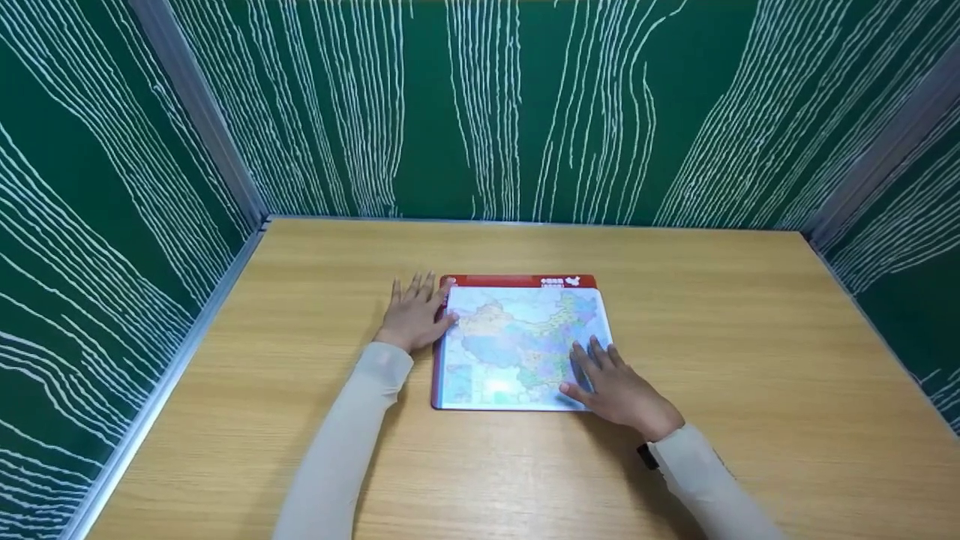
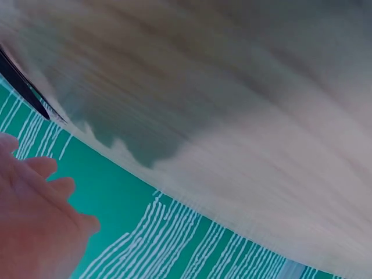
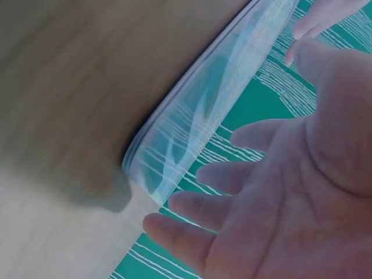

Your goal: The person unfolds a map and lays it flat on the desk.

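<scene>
A flat map board (image 1: 517, 330) with a red border along its top and left lies on the table, its surface glossy under the light. My left hand (image 1: 414, 315) is at its left edge, fingers spread and pointing away, the thumb overlapping the edge. Over the lower right part of the map is my right hand (image 1: 619, 390), its fingers extended and apart. The right wrist view shows that right hand (image 3: 273, 192) palm-on, beside the shiny board (image 3: 186, 122). In the left wrist view, the left hand (image 2: 40, 215) appears at lower left, near the board's dark edge (image 2: 23, 90).
The wood-grain table (image 1: 750, 337) extends on both sides of the board. Green walls (image 1: 435, 112) with white wavy lines enclose its back and sides, with grey posts (image 1: 202, 112) at the corners. A dark band (image 1: 648, 456) shows at the right wrist.
</scene>
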`<state>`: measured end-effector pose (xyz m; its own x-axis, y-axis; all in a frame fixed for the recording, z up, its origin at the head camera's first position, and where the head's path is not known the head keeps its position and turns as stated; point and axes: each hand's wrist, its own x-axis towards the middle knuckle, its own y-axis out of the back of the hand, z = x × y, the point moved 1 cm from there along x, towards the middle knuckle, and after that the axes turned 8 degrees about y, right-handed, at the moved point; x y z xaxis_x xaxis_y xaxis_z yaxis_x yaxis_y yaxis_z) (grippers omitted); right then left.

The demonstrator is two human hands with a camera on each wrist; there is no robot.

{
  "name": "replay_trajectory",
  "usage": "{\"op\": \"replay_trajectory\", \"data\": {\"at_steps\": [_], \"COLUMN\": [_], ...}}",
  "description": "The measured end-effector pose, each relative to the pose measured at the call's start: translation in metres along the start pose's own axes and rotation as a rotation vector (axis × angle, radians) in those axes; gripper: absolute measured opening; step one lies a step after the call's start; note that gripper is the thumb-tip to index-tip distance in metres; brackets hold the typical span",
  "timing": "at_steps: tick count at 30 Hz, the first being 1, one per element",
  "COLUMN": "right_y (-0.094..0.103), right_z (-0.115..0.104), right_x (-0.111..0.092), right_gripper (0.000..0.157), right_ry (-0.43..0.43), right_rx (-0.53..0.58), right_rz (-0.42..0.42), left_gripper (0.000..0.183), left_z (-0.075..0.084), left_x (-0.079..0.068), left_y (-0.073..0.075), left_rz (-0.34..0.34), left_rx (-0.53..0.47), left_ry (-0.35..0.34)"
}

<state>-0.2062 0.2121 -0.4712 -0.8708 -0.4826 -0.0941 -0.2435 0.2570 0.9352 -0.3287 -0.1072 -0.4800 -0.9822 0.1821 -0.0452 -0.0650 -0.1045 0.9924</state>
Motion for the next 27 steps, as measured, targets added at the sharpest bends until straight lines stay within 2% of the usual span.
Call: {"op": "replay_trajectory", "data": {"at_steps": [11, 16, 27], "right_y": [-0.0091, -0.0099, -0.0078], "right_z": [-0.0033, -0.0033, -0.0011], "right_x": [0.0014, 0.0018, 0.0048], "right_gripper": [0.079, 0.078, 0.077], "right_ry": [-0.009, -0.030, -0.059], "right_rx": [0.047, 0.045, 0.042], "right_rz": [-0.037, -0.068, -0.119], "left_gripper": [0.069, 0.067, 0.067], "left_z": [0.0062, 0.0081, 0.0094], "left_x": [0.0032, 0.0023, -0.0025], "left_y": [-0.0053, -0.0060, -0.0021], "left_rz": [-0.128, -0.152, -0.208], "left_rx": [-0.004, 0.032, 0.017], "left_ry": [-0.031, -0.056, -0.029]}}
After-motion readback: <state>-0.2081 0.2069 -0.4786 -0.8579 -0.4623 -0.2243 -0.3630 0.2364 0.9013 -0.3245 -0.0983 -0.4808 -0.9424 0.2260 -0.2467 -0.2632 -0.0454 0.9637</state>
